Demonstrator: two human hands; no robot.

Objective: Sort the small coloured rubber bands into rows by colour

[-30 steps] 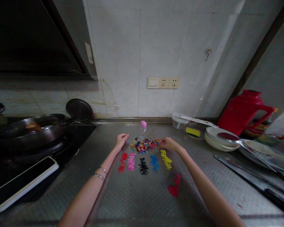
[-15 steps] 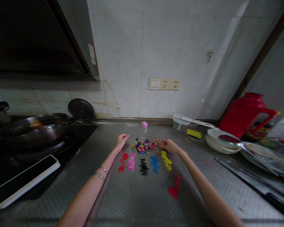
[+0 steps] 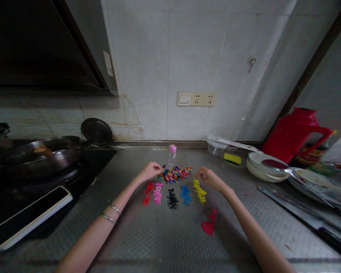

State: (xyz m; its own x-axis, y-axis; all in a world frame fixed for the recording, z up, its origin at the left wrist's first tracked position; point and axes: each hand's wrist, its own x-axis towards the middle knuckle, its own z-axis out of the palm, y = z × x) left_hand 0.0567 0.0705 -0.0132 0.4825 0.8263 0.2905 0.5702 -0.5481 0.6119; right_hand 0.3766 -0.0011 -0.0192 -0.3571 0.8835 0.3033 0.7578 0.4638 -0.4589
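A heap of mixed-colour small rubber bands [image 3: 174, 174] lies mid-counter in front of a small clear bottle with a pink cap [image 3: 172, 154]. My left hand [image 3: 151, 171] reaches the heap's left edge, thumb and fingertips pinched together; what is between them is too small to make out. Just above the yellow bands [image 3: 199, 191], my right hand [image 3: 209, 178] has its fingertips curled into a pinch, contents unclear. Nearer me, single-colour groups lie side by side: red bands [image 3: 148, 194], pink bands [image 3: 157, 193], black bands [image 3: 172, 199] and blue bands [image 3: 185, 195].
A red jagged-edged piece [image 3: 208, 224] lies on the counter at front right. To the left are a pan [image 3: 42, 153] on the stove and a white-edged slab [image 3: 36, 218]. Bowls [image 3: 265, 170], a yellow sponge [image 3: 232, 158], a long dark utensil [image 3: 295, 216] and a red thermos [image 3: 292, 132] stand right.
My left hand has moved right to the edge of the mixed heap. My right hand has drawn slightly right, away from the heap, to above the yellow bands.
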